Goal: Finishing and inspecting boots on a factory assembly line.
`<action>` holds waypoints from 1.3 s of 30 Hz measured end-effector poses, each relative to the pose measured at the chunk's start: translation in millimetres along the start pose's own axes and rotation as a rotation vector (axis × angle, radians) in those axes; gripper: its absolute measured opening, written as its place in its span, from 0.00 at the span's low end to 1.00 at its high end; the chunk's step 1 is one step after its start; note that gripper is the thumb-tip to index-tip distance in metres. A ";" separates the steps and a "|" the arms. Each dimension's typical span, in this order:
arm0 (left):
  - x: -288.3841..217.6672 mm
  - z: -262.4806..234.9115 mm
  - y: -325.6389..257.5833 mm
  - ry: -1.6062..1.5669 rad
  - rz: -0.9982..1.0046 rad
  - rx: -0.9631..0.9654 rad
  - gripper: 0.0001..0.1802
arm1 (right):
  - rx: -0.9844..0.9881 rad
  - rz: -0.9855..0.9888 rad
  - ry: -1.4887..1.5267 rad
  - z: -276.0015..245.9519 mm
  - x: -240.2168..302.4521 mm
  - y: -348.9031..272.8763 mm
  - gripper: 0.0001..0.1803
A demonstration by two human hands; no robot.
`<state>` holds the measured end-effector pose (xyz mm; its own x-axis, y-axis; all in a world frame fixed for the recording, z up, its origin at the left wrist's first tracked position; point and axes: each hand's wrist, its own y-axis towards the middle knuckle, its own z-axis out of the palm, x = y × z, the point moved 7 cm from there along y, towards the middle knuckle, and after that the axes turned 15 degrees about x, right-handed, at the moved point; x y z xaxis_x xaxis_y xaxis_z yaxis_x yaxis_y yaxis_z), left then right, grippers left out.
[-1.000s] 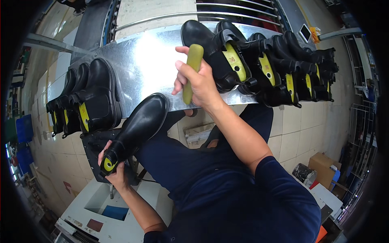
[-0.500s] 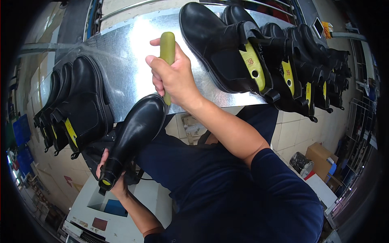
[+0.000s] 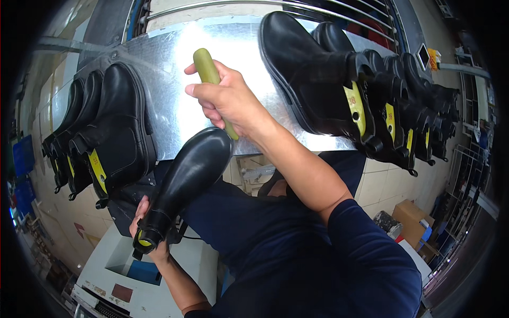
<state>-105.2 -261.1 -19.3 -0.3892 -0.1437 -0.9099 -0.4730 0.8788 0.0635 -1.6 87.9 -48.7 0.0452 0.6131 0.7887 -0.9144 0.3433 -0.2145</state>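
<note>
A black boot (image 3: 193, 167) lies across my lap, its toe at the metal table's front edge and its heel end toward me. My left hand (image 3: 151, 238) is closed around the boot's rear end, partly hidden behind it. In my right hand (image 3: 228, 100) is an olive-green stick with rounded ends (image 3: 205, 64), gripped between thumb and fingers. The stick's lower end sits at the boot's toe edge; whether it presses there I cannot tell. To the right stands a large black boot (image 3: 302, 79) with a yellow strip inside.
The shiny metal table (image 3: 175, 106) carries several black boots on the right and a row of boots (image 3: 114, 127) on the left. A metal rail (image 3: 212, 8) runs behind it. Below left is a white machine (image 3: 138, 297); on the floor at right lies a cardboard box (image 3: 411, 220).
The view has shifted a little. The stick has tilted further, its top leaning left, while its lower end stays at the boot's toe. Both hands keep their holds.
</note>
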 end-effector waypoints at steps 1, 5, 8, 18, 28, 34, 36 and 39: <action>-0.4 1.2 -0.7 -0.003 0.015 -0.004 0.30 | 0.008 0.002 -0.004 2.7 1.5 4.2 0.21; -2.5 0.3 2.8 -0.015 0.032 0.025 0.29 | 0.092 0.086 -0.142 14.9 1.2 18.4 0.20; -7.7 2.6 8.3 -0.063 0.035 0.019 0.28 | 0.194 0.138 -0.233 23.2 -0.8 23.9 0.19; -43.5 8.7 27.2 0.028 0.139 0.084 0.23 | 0.557 0.146 -0.546 69.2 -4.6 23.1 0.15; -156.7 44.3 164.0 0.391 0.610 0.358 0.27 | 0.144 -0.071 -0.508 -11.3 40.9 -108.3 0.22; -121.1 50.0 179.5 0.307 0.416 0.152 0.34 | -0.176 -0.252 -0.660 -7.7 34.8 -138.5 0.15; -110.8 68.9 173.9 -0.146 0.218 0.184 0.37 | -0.231 -0.321 -0.610 -7.4 27.9 -147.2 0.16; -61.6 108.6 136.2 -0.869 0.100 0.016 0.35 | -0.270 -0.387 -0.573 0.5 26.4 -164.5 0.16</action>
<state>-59.8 -83.1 0.8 0.3155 0.3268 -0.8909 -0.4547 0.8761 0.1603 149.9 47.3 7.7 0.0596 -0.0287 0.9978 -0.7416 0.6679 0.0635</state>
